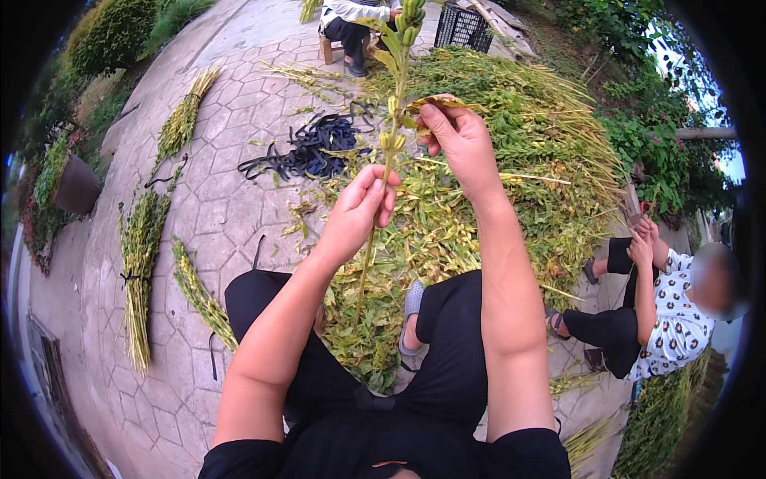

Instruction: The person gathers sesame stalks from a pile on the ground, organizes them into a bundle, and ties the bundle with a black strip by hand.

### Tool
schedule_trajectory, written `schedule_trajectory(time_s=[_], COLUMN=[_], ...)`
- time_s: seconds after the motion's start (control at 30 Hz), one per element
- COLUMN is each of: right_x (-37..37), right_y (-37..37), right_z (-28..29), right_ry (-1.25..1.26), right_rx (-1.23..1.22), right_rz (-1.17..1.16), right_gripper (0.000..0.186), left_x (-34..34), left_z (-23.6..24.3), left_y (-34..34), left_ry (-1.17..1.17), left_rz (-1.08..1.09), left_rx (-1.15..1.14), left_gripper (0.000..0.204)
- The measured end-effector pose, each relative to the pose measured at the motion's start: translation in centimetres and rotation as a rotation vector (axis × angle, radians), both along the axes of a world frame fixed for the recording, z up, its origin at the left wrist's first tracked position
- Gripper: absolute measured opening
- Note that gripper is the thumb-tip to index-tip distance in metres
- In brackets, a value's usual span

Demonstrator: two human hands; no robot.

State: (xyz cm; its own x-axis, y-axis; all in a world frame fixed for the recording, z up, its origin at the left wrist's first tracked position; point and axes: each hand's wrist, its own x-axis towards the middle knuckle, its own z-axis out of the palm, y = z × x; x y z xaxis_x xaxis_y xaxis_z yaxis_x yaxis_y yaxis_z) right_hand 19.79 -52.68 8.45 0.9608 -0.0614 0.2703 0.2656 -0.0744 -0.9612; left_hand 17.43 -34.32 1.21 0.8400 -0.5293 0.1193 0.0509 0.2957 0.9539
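Observation:
An upright green-yellow plant stalk (392,108) with pods runs through my left hand (359,209), whose fingers are wrapped round it at the middle of the view. Higher and to the right, my right hand (459,144) pinches a yellowing leaf (447,104) beside the stalk's upper part. Beneath my hands, loose leaves (423,223) cover the paving between and beyond my knees. The stalk's lower end reaches down over these leaves.
Tied bundles (144,271) lie on paving (207,215) at left, near a planter (73,184). Dark straps (311,148) lie ahead, stalks (542,104) pile rightward, and a black crate (463,28) stands behind. One person (670,311) sits at right, another (351,28) ahead.

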Motion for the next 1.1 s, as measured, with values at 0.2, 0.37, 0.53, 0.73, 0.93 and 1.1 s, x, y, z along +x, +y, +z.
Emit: schedule_trajectory(time_s=[0.2, 0.37, 0.53, 0.73, 0.93, 1.1], right_x=[-1.6, -3.4, -4.8, -2.7, -2.1, -2.7], right_y=[0.4, 1.7, 1.3, 1.2, 1.1, 2.0], right_z=[-0.9, -1.2, -0.7, 0.0, -0.4, -0.3], right_ry=[-0.192, -0.228, 0.206, -0.09, -0.276, -0.219], right_rx=[-0.416, -0.663, -0.747, -0.294, -0.641, -0.559], right_rz=[-0.015, 0.405, 0.465, -0.159, -0.212, -0.272], right_gripper=[0.009, 0.011, 0.029, 0.038, 0.038, 0.03], left_x=[0.5, 0.6, 0.6, -0.1, -0.6, -0.8], left_z=[-0.5, -1.2, -0.7, -1.0, -1.1, -1.0], left_y=[0.3, 0.2, 0.6, 0.4, 0.5, 0.2], left_ry=[-0.009, -0.016, -0.094, -0.105, -0.121, -0.121], left_rz=[0.127, 0.225, 0.252, 0.219, 0.205, 0.211], left_rx=[0.014, 0.077, 0.097, 0.142, 0.195, 0.204], left_gripper=[0.019, 0.017, 0.019, 0.018, 0.019, 0.019])
